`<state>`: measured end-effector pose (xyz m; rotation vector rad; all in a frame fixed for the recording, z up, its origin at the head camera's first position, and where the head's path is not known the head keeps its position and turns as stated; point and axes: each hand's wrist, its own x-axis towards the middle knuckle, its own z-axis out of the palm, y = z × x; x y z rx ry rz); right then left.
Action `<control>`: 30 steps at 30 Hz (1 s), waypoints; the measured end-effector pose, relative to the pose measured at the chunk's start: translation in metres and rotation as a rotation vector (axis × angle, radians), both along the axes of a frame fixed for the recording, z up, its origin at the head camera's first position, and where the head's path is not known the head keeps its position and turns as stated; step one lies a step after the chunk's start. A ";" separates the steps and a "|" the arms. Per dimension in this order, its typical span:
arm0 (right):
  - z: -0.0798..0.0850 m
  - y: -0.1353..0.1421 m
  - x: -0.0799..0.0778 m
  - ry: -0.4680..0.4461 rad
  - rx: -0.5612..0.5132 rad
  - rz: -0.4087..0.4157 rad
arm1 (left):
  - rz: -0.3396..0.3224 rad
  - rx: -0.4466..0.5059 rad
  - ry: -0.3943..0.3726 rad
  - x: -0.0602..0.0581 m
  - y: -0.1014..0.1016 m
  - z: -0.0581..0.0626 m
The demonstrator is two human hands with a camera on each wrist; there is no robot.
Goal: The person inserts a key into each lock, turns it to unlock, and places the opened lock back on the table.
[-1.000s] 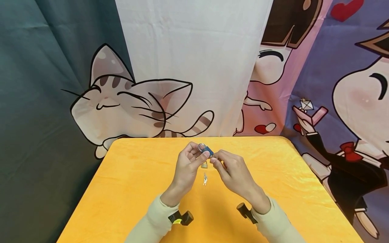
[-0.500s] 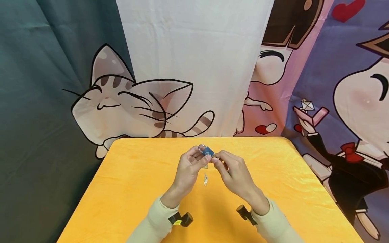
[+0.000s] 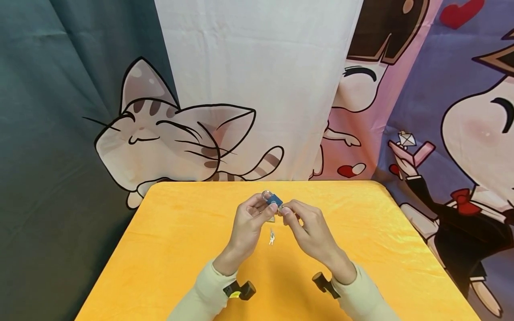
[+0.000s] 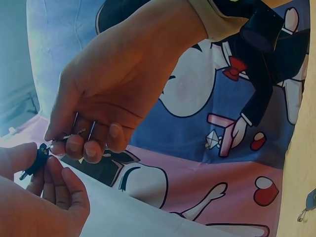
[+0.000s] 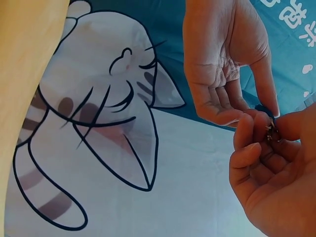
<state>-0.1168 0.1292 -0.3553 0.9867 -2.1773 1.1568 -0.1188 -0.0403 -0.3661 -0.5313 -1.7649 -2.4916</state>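
Note:
A blue padlock (image 3: 275,200) with a silver shackle is raised above the table. My left hand (image 3: 248,225) pinches it between thumb and fingers, the shackle pointing up and left. My right hand (image 3: 311,226) pinches a small metal key (image 3: 280,207) at the padlock's lower end; whether it sits inside the keyhole is hidden. Further thin keys (image 4: 92,131) hang among the right fingers in the left wrist view. Beneath the hands, a brass-coloured padlock (image 3: 271,220) lies partly covered by the left thumb. Nearer to me are small silvery keys (image 3: 271,237) on the cloth.
A yellow cloth covers the table (image 3: 168,267), whose far edge meets a printed curtain (image 3: 257,89). Black wrist cameras (image 3: 248,290) sit on both forearms. At the left wrist view's right edge, a small bluish object (image 4: 311,201) is cut off.
The blue padlock has tilted so more of its face shows, and the brass one is more covered. My right fingers have shifted slightly on the key. Both forearms stay nearly still.

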 end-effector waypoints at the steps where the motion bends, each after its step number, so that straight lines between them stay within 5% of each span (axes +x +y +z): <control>1: 0.000 0.000 0.000 -0.003 -0.004 0.005 | 0.001 -0.001 0.003 0.000 0.000 0.000; 16: -0.003 -0.003 0.000 -0.110 -0.084 0.064 | 0.016 -0.045 0.027 0.001 -0.003 0.000; 30: -0.007 -0.001 -0.002 -0.395 -0.193 0.233 | 0.007 -0.043 0.039 0.002 -0.004 -0.001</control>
